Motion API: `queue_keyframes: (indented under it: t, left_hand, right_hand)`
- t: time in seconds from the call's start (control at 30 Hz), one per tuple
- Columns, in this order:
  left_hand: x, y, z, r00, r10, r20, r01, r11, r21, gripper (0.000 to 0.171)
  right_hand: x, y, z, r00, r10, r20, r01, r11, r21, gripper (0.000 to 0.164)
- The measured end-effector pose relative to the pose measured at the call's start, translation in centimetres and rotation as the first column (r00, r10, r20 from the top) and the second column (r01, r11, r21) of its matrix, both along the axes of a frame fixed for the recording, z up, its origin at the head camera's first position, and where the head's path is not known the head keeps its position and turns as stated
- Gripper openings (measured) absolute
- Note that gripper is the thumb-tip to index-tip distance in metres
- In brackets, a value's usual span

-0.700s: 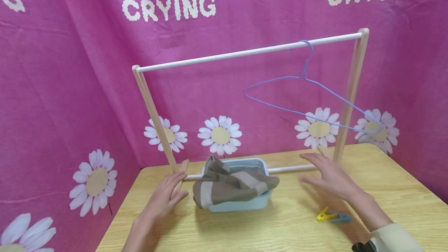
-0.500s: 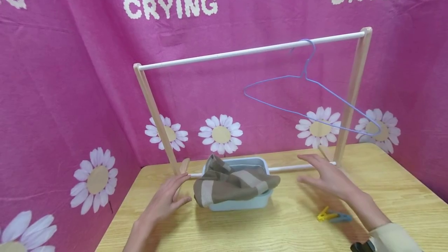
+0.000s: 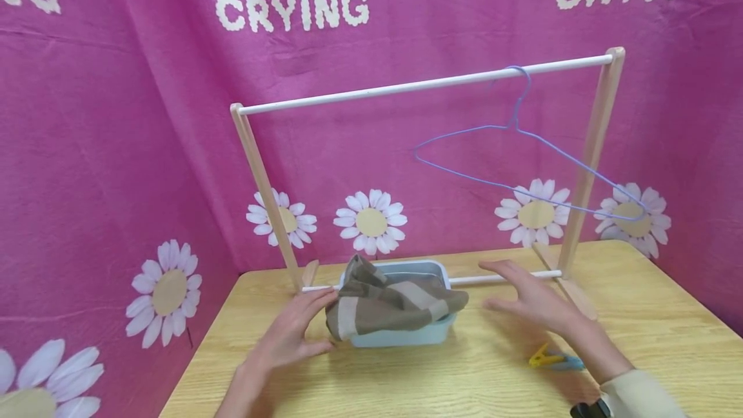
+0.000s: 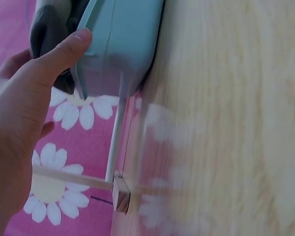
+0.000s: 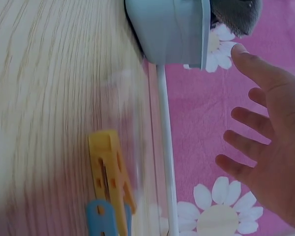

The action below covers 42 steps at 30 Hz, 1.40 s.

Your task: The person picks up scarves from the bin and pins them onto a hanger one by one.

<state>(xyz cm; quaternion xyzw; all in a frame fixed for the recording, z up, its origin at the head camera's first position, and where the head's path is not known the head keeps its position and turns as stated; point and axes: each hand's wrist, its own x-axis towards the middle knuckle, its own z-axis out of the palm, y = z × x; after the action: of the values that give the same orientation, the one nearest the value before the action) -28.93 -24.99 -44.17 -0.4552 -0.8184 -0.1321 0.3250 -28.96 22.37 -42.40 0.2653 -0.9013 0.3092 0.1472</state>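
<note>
A brown cloth [image 3: 383, 318] with paler bands lies bunched in a light blue plastic bin [image 3: 400, 339] and hangs over its near side. My left hand [image 3: 293, 331] is at the bin's left, fingers mostly straight, fingertips by the cloth's left edge. In the left wrist view its thumb overlaps the bin's rim; I cannot tell whether it touches. To the right of the bin, apart from it, my right hand [image 3: 536, 302] hovers with spread fingers and holds nothing. On the table near the right forearm lie a yellow clothespin [image 3: 541, 356] and a blue clothespin [image 3: 570, 362].
Behind the bin stands a wooden rack with a white top rod [image 3: 371, 91] and a white lower rod [image 3: 487, 279]. A blue wire hanger [image 3: 516, 122] hangs from the top rod, right of middle. A pink curtain [image 3: 325, 160] encloses the wooden table [image 3: 464, 379].
The left hand has moved right from the rack's left foot to the cloth's edge. The right hand has shifted slightly left toward the bin. The head view has shifted a little.
</note>
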Motion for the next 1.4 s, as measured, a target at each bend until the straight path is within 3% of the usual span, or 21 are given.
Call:
queue_keyframes:
  t: [0.1,0.4,0.5,0.6,0.7,0.77,0.9,0.97,1.0,1.13,1.23,1.3,1.4]
  left_hand:
    - [0.0,0.8,-0.1,0.999,-0.027,-0.03,0.027,1.0,-0.007,0.088]
    - [0.3,2.5,0.1,0.998,-0.024,-0.059,0.024,1.0,0.004,0.068]
    - [0.2,2.7,0.1,0.998,-0.048,-0.031,0.05,0.997,0.064,0.054]
    - [0.1,2.9,-0.1,0.996,-0.082,0.045,0.073,0.981,0.18,0.042]
    - [0.1,3.2,-0.3,0.981,-0.085,0.176,0.025,0.947,0.322,0.036]
    - [0.0,3.4,-0.3,0.96,-0.066,0.271,-0.051,0.914,0.402,0.032]
    - [0.1,3.6,0.1,0.887,-0.029,0.46,-0.237,0.826,0.511,0.021]
    - [0.0,3.7,0.1,0.856,-0.051,0.514,-0.29,0.776,0.56,0.024]
    - [-0.1,3.8,0.1,0.848,-0.069,0.525,-0.301,0.753,0.585,0.026]
    - [-0.5,4.1,0.1,0.857,-0.139,0.496,-0.278,0.685,0.674,0.03]
    - [-0.7,4.5,0.2,0.868,-0.144,0.475,-0.272,0.661,0.699,0.026]
    - [-0.6,4.8,0.4,0.868,-0.139,0.476,-0.277,0.661,0.698,0.025]
    - [-0.1,5.0,1.0,0.865,-0.116,0.488,-0.285,0.687,0.669,0.031]
  right_hand:
    - [-0.1,-0.5,-0.1,1.0,0.025,0.003,-0.025,1.0,-0.004,0.064]
    - [-0.4,-1.6,-0.7,0.996,0.074,0.044,-0.074,0.997,-0.014,0.069]
    - [-0.4,-2.0,-0.9,0.995,0.09,0.038,-0.09,0.996,-0.016,0.07]
    - [-0.4,-2.3,-0.9,0.994,0.1,0.044,-0.099,0.995,-0.006,0.072]
    - [-0.4,-2.7,-0.9,0.992,0.112,0.06,-0.112,0.994,-0.002,0.072]
    - [-0.4,-3.1,-1.0,0.99,0.126,0.068,-0.126,0.992,-0.007,0.073]
    - [-0.4,-3.8,-1.4,0.987,0.138,0.085,-0.137,0.99,-0.013,0.073]
    - [-0.4,-4.1,-1.5,0.985,0.14,0.098,-0.139,0.99,-0.02,0.07]
    - [-0.4,-4.3,-1.5,0.986,0.137,0.099,-0.135,0.991,-0.021,0.069]
    - [-0.4,-4.9,-1.6,0.987,0.123,0.102,-0.12,0.992,-0.032,0.063]
    - [-0.4,-5.2,-1.7,0.988,0.115,0.104,-0.112,0.993,-0.034,0.063]
    - [-0.4,-5.3,-1.7,0.986,0.124,0.108,-0.12,0.992,-0.045,0.062]
    - [-0.4,-5.2,-1.8,0.982,0.148,0.12,-0.14,0.988,-0.069,0.062]
